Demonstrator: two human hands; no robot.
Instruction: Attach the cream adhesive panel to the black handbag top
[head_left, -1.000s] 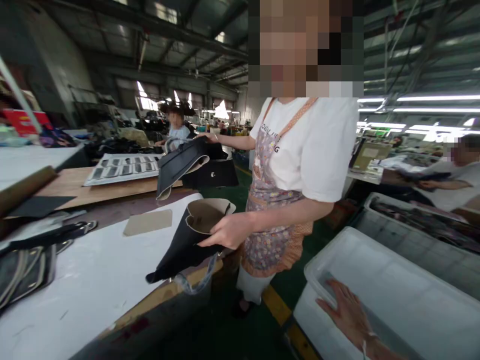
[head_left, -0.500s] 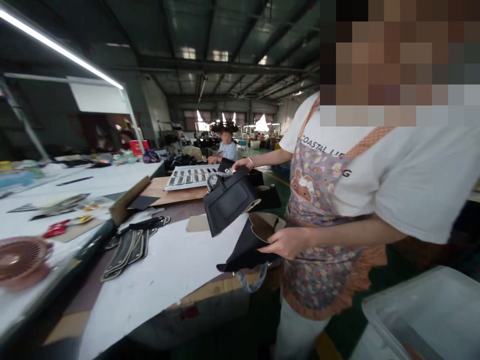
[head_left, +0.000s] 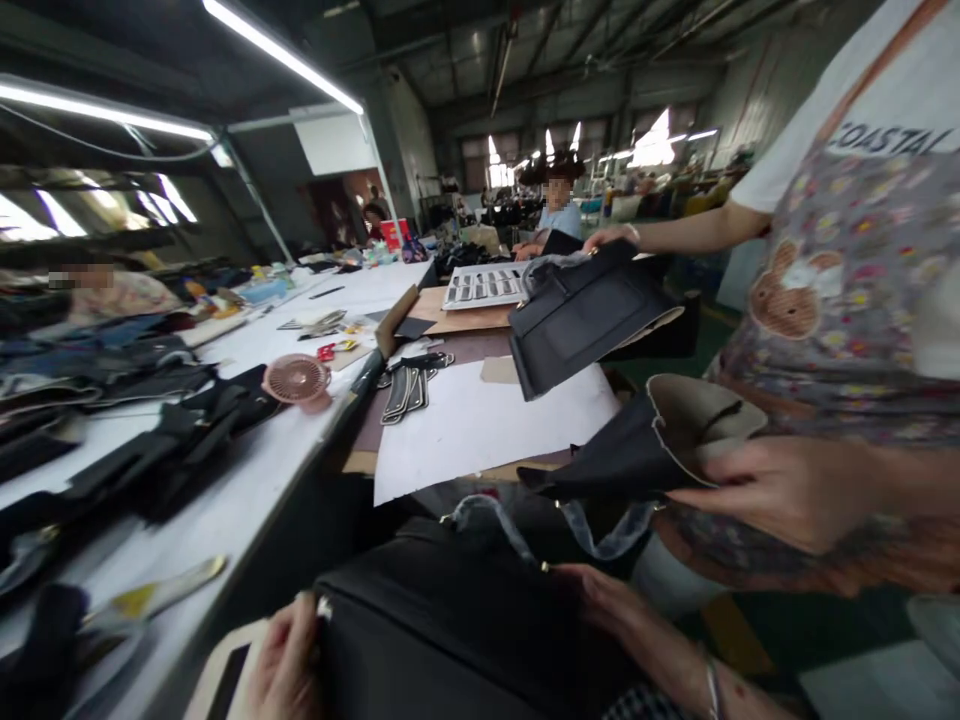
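A black handbag [head_left: 450,610] with a plastic-wrapped handle [head_left: 491,515] fills the bottom middle of the view, close to me. My left hand [head_left: 281,665] has its fingers closed on the bag's left edge; a beige panel with a dark strip [head_left: 225,665] shows just beside that hand. My right hand [head_left: 611,605] grips the bag's right side near the handle's end, its fingertips partly hidden. Across from me, a co-worker holds up one black handbag [head_left: 585,320] in one hand and an open-topped black bag [head_left: 622,445] in the other.
On the left, a long white table [head_left: 300,325] carries a pink fan [head_left: 298,382], a yellow-marked brush-like tool [head_left: 161,595] and dark bag pieces [head_left: 165,440]. Black straps [head_left: 407,388] lie on white paper [head_left: 480,425] ahead. Behind them stands a tray of parts [head_left: 484,287].
The view has swung left and nearer the co-worker, whose bags now appear larger. My two hands and the black handbag in them have come into view at the bottom.
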